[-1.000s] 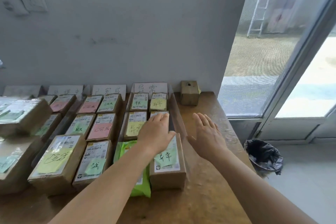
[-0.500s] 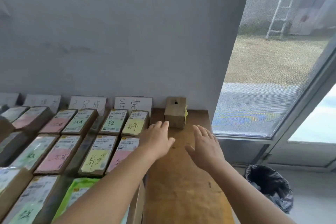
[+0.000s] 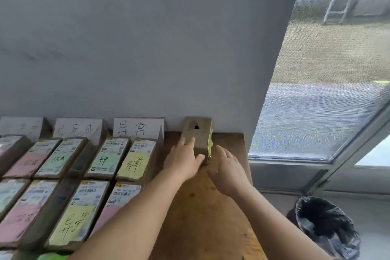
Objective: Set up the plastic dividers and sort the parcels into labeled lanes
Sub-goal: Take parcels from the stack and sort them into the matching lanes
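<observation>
So I've just moved both hands off the sorted parcels (image 3: 135,157) to the box (image 3: 197,136) at the counter's (image 3: 202,217) back edge: left hand (image 3: 183,159) touching it, right hand (image 3: 229,168) open just beside, nothing gripped yet.

Parcels I count: at least ten (image 3: 136,159)
Lane signs: three (image 3: 138,127)
Hands: two (image 3: 183,161)
Bins: one (image 3: 325,226)

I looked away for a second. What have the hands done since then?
Both hands reached forward off the parcels: the left hand now rests on the small upright cardboard box at the wall, and the right hand is open beside it. The sorted brown parcels stayed put.
</observation>
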`<state>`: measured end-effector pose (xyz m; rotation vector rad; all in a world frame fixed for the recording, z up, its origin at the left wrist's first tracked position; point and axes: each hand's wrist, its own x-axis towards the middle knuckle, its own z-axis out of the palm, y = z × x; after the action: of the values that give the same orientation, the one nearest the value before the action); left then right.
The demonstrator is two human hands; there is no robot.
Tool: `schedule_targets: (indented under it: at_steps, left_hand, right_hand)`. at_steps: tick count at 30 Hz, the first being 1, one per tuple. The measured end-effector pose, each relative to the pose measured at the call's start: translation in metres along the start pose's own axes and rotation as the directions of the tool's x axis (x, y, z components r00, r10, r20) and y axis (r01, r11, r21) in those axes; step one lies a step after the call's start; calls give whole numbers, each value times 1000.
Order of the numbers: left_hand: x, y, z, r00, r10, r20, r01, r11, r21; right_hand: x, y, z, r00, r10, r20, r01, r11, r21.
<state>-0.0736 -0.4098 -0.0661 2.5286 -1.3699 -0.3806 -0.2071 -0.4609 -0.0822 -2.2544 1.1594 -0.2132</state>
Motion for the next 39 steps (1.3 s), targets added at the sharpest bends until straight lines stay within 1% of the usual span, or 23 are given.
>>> schedule_targets:
  at_steps: [4,8,11,15,17,19,22,25,28,31,33,36,39]
  left_hand:
    - [23,-1,14,999,-12,-40,12,1000,8]
    - [32,-1,24,996,-71,-50,69,997,-32]
    - [35,-2,23,991,-96,-95,87,992,-91]
    - [26,1,23,989,-110,-94,95,984,-153]
    - [19,4,25,988,-131,-82,111,969,-220]
    - [10,7,28,985,-163,-55,137,936,-325]
    - [-9,10,37,981,-192,32,181,837,-516]
    - [-26,10,43,980,-191,55,187,790,-584]
    - [-31,9,37,979,-196,53,186,766,-616]
    - [-32,11,27,977,-202,71,201,755,-624]
    - [-33,11,22,974,-211,77,213,761,-613]
    - [-31,12,16,962,-267,57,247,762,-598]
    - [-33,11,13,943,-331,31,281,747,-603]
  right_hand:
    - [26,6,13,999,49,21,-50,994,99]
    - [35,9,26,998,18,60,-29,984,176]
    - [32,12,33,999,28,46,-39,969,243]
    - [20,12,31,1000,5,21,-11,957,291]
    - [13,10,26,1000,-6,-18,11,948,317]
    - [5,9,20,997,-20,-68,42,942,333]
    - [-10,8,10,990,-57,-127,96,939,329]
    - [-24,7,4,984,-108,-139,143,949,282]
    - [-29,7,2,987,-69,-142,107,952,285]
    - [-29,7,4,993,6,-117,30,954,297]
    - [-26,5,8,993,67,-94,-31,939,342]
    - [-20,1,10,984,140,-107,-87,913,399]
    - [-19,-2,8,980,149,-135,-82,909,410]
